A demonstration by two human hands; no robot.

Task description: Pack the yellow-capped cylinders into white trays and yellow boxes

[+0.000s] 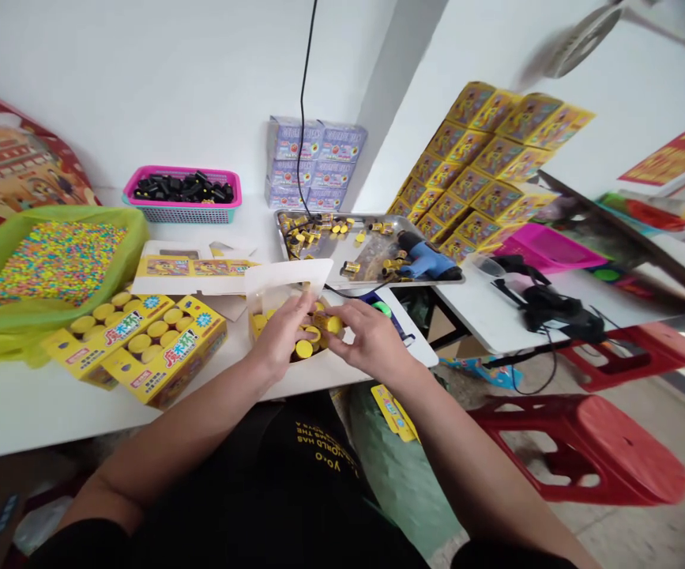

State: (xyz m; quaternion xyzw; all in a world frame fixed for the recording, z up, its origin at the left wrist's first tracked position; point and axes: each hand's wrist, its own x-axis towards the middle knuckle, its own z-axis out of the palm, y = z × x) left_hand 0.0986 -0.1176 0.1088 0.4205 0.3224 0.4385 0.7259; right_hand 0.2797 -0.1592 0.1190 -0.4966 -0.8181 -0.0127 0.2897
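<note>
An open white-lined carton stands at the front edge of the table, its flap raised and small yellow-lidded cups inside it. My left hand reaches over the carton's left part, fingers stretched out among the cups; its fingertips are partly hidden. Between the thumb and fingers of my right hand is a small gold cup with a yellow lid, held tilted over the carton's right side. Two filled yellow boxes of the same cups lie to the left of my left hand.
A metal tray holds loose cups and a blue heat gun. A yellow-green bag of coloured beads sits left. Behind are a pink basket of black pieces and stacked boxes. A red stool stands right.
</note>
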